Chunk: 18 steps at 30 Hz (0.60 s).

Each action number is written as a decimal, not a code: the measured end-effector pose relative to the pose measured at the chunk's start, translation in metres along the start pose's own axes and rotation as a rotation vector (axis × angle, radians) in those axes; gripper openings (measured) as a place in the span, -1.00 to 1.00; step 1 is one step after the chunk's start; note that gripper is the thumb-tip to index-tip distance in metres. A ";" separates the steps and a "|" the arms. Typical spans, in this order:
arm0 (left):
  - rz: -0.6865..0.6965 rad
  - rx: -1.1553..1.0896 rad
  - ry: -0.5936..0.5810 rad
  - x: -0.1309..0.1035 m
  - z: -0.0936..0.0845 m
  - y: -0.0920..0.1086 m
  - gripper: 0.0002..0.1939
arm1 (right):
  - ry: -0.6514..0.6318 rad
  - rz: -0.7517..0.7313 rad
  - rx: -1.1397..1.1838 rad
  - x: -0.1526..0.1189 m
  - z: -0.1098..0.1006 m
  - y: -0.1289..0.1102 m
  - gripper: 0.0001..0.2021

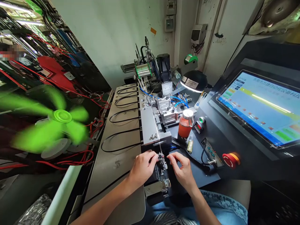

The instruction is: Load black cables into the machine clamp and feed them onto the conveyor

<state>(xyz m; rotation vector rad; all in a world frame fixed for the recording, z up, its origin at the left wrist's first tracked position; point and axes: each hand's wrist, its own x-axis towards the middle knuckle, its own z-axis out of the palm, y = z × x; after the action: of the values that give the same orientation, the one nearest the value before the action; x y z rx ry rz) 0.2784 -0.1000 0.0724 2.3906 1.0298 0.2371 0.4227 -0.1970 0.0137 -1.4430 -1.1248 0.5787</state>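
Note:
My left hand [144, 165] is pinched at the left side of a small metal clamping fixture [162, 164]. Whatever lies between its fingertips is hidden. A black cable [110, 186] runs across the worktable and disappears beneath my left wrist. On the fixture's other side, my right hand [182, 167] has its thumb and forefinger brought together, slightly apart from the metal. I cannot make out anything in that pinch. Just beyond both hands, a flat metal rail [148, 123] leads away toward the machine. Several looped black cables [120, 132] lie along its left side.
An orange-red jar [186, 123] with a white lid stands beyond my right hand, near a lit lamp [194, 82]. To the right are a touchscreen [262, 107] and a red stop button [231, 160]. A green fan [62, 115] spins at left. Solder-like wire spools [143, 70] sit behind.

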 end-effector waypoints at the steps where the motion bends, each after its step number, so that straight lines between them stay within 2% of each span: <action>1: -0.004 0.002 -0.003 0.000 0.000 0.000 -0.67 | -0.016 -0.024 0.008 0.000 0.000 -0.002 -0.79; 5: -0.005 0.010 -0.003 -0.001 0.000 0.000 -0.67 | -0.050 -0.100 0.018 -0.003 0.002 -0.009 -0.77; 12: -0.010 0.036 0.019 -0.002 0.000 0.000 -0.69 | -0.052 -0.151 -0.069 -0.009 0.004 -0.010 -0.71; 18: -0.010 0.104 -0.002 0.000 0.000 0.002 -0.69 | -0.057 -0.105 -0.064 -0.003 0.001 -0.009 -0.78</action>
<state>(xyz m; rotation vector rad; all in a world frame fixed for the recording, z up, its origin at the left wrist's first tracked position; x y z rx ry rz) 0.2798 -0.1015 0.0737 2.4768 1.0777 0.1820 0.4183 -0.2003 0.0212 -1.4204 -1.2663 0.5167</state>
